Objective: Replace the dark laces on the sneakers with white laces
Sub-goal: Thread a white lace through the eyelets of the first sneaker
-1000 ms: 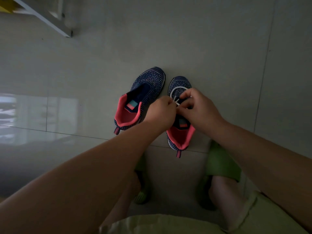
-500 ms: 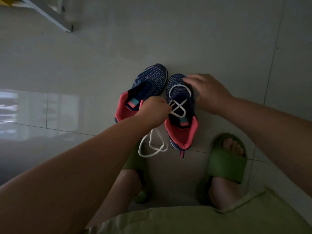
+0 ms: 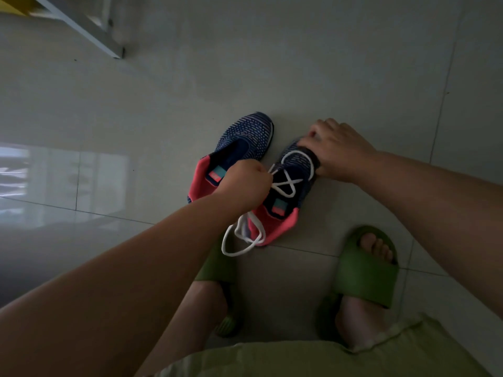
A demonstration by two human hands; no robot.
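Two sneakers are sitting side by side on the tiled floor point(image 3: 299, 63). Beside the laceless sneaker point(image 3: 242, 148), the right sneaker point(image 3: 296, 161) is carrying a limp, light white lace point(image 3: 288, 183). The left hand point(image 3: 246, 186) is fisting the lace's ends; the right hand point(image 3: 337, 151) is apparently curling over the toe, steadying it. Pinching near the stiff tips is looking wisest.

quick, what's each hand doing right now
Left hand: closed, gripping the white lace.
Right hand: fingers curled over the toe of the right sneaker, holding it.
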